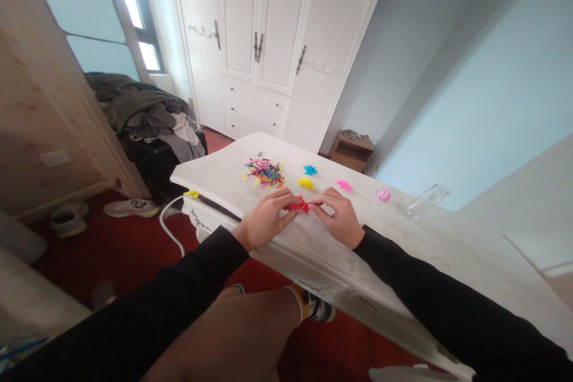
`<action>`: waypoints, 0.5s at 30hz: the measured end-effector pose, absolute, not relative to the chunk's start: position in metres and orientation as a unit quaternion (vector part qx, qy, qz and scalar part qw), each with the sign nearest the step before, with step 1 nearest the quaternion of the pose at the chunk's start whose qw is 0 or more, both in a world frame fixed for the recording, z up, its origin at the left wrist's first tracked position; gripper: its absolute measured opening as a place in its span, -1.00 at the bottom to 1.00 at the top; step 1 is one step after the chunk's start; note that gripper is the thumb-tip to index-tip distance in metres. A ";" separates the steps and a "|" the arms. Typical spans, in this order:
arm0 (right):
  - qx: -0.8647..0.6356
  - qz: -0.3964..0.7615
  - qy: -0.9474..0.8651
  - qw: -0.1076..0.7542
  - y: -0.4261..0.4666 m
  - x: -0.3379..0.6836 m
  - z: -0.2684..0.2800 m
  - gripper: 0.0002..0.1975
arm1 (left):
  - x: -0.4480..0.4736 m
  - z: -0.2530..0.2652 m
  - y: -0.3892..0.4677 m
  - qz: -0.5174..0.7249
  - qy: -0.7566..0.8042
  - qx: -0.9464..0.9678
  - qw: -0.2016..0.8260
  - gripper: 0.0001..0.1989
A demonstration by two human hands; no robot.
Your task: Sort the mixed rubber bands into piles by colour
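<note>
A small bunch of red strands (301, 205), which look like rubber bands, is between my two hands, just above or on the white tabletop (394, 239). My left hand (271, 215) is closed, with thumb and fingertips on the left side of the bunch. From the right, my right hand (336, 215) pinches its edge. Beyond my left hand lies a mixed multicoloured heap (265, 172) of similar bands. Small single-colour piles sit farther over: yellow (305, 183), blue (310, 170), pink (344, 185) and lilac (384, 194). My fingers partly cover the red bunch.
A clear glass or plastic container (428, 199) is on the right part of the tabletop. Near the table's left corner hangs a white cable (166, 228) with a yellow end. A white wardrobe (264, 24) stands behind, and clothes (147, 110) are heaped at left.
</note>
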State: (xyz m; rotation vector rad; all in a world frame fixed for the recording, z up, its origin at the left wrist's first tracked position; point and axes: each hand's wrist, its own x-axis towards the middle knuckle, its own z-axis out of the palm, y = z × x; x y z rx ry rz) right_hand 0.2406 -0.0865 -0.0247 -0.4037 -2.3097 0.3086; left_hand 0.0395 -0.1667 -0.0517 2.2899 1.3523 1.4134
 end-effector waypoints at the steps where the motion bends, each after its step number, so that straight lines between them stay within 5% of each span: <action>1: -0.160 0.121 -0.904 0.378 -0.087 0.241 -0.025 -0.84 | 0.039 -0.052 -0.167 0.467 0.449 0.759 0.066 -0.87; 15: -0.168 0.086 -0.915 0.357 -0.087 0.242 -0.025 -0.80 | 0.041 -0.052 -0.167 0.457 0.469 0.754 0.055 -0.84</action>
